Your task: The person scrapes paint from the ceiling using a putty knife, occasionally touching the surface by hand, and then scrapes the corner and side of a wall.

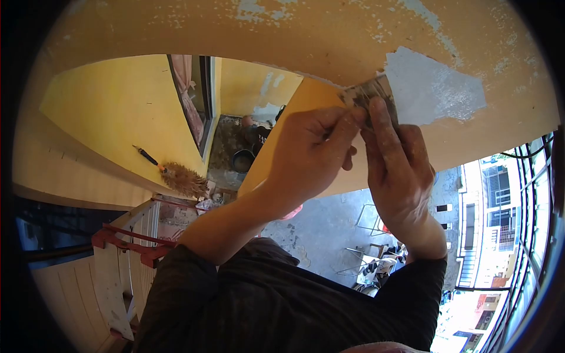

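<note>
In the head view both hands are raised together at a metal scraper blade (376, 89), whose edge lies against the orange painted surface (329, 35). My right hand (403, 162) grips the scraper, its fingers stretched along the blade. Beside it on the left, my left hand (321, 147) is closed, thumb and forefinger pinched at the blade's lower left; anything between them is too small to make out. A bare whitish patch (435, 88) with ragged edges lies just right of the blade.
A ladder (115, 282) with red fittings stands at lower left. A feather duster (185, 179) shows against the yellow wall (118, 112). Far below are a dark bucket (242, 160), a grey floor (329, 223) and a cluttered table (369, 265). Metal bars (529, 223) run down the right.
</note>
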Demonstrator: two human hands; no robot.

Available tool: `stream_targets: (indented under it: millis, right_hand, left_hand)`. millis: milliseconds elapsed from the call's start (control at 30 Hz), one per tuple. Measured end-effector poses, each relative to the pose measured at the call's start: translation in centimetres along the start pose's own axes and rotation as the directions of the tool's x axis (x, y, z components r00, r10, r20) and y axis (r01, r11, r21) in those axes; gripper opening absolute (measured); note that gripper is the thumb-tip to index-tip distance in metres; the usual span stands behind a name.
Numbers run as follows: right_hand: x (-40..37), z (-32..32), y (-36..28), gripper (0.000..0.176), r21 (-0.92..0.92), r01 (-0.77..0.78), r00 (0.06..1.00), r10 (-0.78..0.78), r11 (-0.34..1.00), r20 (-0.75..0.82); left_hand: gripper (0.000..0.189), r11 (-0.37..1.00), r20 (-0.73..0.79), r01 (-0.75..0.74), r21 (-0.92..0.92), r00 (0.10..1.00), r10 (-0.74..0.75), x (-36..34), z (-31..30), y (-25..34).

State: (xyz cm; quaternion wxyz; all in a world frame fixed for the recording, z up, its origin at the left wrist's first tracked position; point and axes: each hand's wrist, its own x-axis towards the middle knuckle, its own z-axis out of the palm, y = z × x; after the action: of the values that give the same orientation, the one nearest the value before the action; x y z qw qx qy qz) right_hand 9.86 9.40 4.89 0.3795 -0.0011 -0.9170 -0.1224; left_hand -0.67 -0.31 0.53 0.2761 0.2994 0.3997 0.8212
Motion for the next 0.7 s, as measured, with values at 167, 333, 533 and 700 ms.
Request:
stream_targets:
  millis: [167, 333, 533, 700]
  right_hand:
    - [0.4, -0.1, -0.1, 0.053, -0.011, -0.006, 0.999, 0.007, 1.0, 0.034]
    - [-0.4, 0.3, 0.4, 0.054, 0.013, 0.002, 1.0, -0.002, 1.0, 0.019]
    - [0.9, 0.1, 0.0, 0.054, 0.061, 0.007, 1.0, -0.007, 0.998, -0.013]
    - [1.0, 0.2, -0.1, 0.045, 0.075, -0.032, 0.999, 0.033, 0.997, -0.01]
  left_hand:
    - [0.026, 0.998, 0.016, -0.058, -0.006, 0.998, 0.058, 0.3, -0.1, -0.7]
    - [0.025, 0.998, 0.036, -0.028, 0.061, 0.999, 0.025, 0.2, -0.2, -0.7]
    - [0.026, 0.999, 0.019, -0.02, 0.04, 1.0, 0.02, 0.4, -0.1, -0.3]
    - [0.026, 0.987, 0.045, 0.059, 0.151, 0.997, -0.066, 0.4, -0.3, 0.2]
